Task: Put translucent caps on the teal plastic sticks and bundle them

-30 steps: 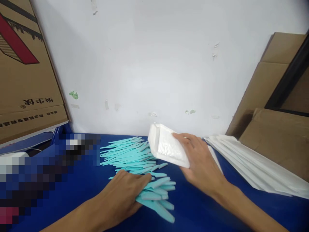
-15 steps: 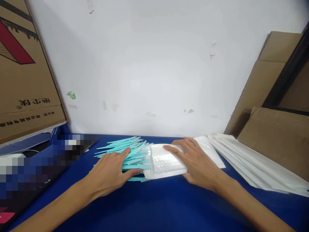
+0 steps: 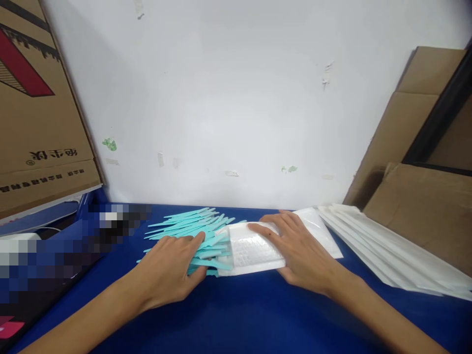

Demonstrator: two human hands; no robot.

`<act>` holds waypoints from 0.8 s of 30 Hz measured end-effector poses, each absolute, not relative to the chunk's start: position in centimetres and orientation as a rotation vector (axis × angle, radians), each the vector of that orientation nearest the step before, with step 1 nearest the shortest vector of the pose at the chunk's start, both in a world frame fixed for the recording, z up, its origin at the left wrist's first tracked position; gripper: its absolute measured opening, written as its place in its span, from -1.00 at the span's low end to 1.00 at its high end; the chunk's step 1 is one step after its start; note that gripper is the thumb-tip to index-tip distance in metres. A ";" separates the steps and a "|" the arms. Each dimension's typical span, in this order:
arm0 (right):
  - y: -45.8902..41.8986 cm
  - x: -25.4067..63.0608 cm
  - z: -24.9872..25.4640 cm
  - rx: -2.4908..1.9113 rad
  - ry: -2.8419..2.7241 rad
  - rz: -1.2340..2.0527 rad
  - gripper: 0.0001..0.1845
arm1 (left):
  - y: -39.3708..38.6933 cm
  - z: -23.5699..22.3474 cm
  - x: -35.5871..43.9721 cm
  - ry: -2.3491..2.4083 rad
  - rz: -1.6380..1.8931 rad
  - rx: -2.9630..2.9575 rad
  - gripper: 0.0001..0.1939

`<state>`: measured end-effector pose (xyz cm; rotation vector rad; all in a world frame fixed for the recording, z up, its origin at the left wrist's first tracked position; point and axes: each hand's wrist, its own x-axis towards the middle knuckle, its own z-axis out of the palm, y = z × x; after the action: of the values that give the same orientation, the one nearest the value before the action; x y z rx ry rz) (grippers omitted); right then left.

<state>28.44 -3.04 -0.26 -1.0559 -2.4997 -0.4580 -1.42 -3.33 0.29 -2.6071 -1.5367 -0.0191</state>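
My left hand point(image 3: 167, 265) is closed around a bundle of turquoise knife-shaped sticks point(image 3: 212, 251), thumb below and fingers above. The front ends of the bundle sit in the mouth of a white bubble mailer point(image 3: 256, 248). On the mailer's other end, my right hand point(image 3: 304, 250) keeps a grip, fingers over the top and thumb underneath. Behind the left hand, more turquoise sticks point(image 3: 188, 220) lie in a loose pile; the hand hides part of them. How deep the bundle reaches inside the mailer is hidden.
A fan of flat white mailers point(image 3: 372, 246) lies to the right on the blue table point(image 3: 236, 319), beside brown cardboard point(image 3: 424, 211). A printed carton point(image 3: 44, 128) stands at the left. A white wall point(image 3: 236, 98) rises behind. A pixelated area covers the left side.
The mailer came down to the table and its mouth met the sticks in my left hand. That hand turned the bundle and pushed it rightward into the mouth; the right hand kept its grip.
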 end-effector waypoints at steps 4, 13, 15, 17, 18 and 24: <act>-3.0 28.2 -0.6 -1.061 -2.518 -0.423 -0.11 | -3.4 0.5 -1.1 -1.514 0.013 -2.625 -0.46; -3.1 28.0 -0.6 -1.072 -2.580 -0.370 -0.11 | -3.7 0.7 -1.2 -1.477 0.106 -2.648 -0.55; -3.1 28.1 -0.5 -1.069 -2.591 -0.354 -0.10 | -3.5 0.2 -1.2 -1.508 0.103 -2.624 -0.49; -3.2 28.1 -0.5 -1.061 -2.601 -0.345 -0.09 | -3.2 -0.3 -1.2 -1.523 0.124 -2.600 -0.45; -3.3 28.0 -0.6 -1.055 -2.604 -0.343 -0.08 | -3.1 -0.6 -1.2 -1.523 0.143 -2.592 -0.46; -3.7 26.9 -1.5 -1.083 -2.616 -0.388 -0.05 | -3.5 -0.8 -0.5 -1.518 0.136 -2.601 -0.49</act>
<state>26.87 -3.68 -1.47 -1.0832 -2.6161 -0.3878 -0.52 -3.49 -0.75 -2.6013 -1.5180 0.1359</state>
